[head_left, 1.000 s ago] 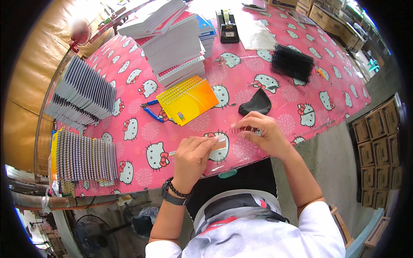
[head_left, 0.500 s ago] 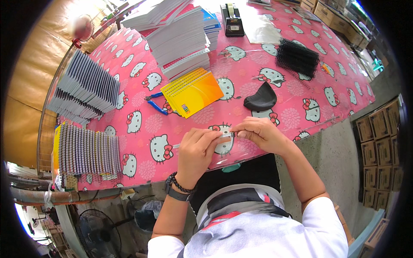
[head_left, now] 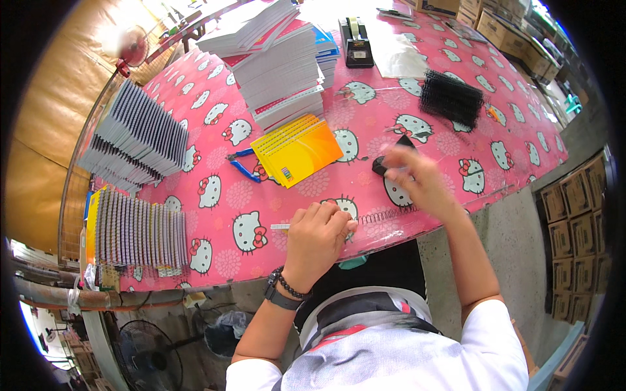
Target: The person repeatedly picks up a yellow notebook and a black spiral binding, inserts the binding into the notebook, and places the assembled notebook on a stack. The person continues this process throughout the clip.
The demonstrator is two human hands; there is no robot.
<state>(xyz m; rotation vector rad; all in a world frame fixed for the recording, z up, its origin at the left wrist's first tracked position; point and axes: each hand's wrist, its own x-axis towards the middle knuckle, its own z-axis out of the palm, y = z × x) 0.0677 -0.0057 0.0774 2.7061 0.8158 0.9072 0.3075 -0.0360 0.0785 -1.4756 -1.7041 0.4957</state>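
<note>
My left hand (head_left: 319,229) is closed near the table's front edge, its fingertips pressed together at one end of a thin dark spiral binding coil (head_left: 385,216). A narrow white strip (head_left: 280,227) sticks out on that hand's left side; what lies under the palm is hidden. Rightward, the coil runs along the tablecloth toward my right wrist. My right hand (head_left: 420,179) is raised over a black curved object (head_left: 379,167), partly covering it. Its fingers are smeared by motion. Yellow-orange booklets (head_left: 303,153) with punched edges lie beyond my left hand, beside blue-handled pliers (head_left: 244,168).
A tall stack of white-paged books (head_left: 277,75) stands at the back, near a black tape dispenser (head_left: 356,45). A bundle of black coils (head_left: 451,99) lies at the right. Two stacks of spiral-bound notebooks (head_left: 137,133) line the left side. The pink tablecloth (head_left: 222,260) ends close to me.
My right hand has moved away from my left, rightward and up over the black curved object. The coil now shows stretched out between the hands. The view has shifted slightly.
</note>
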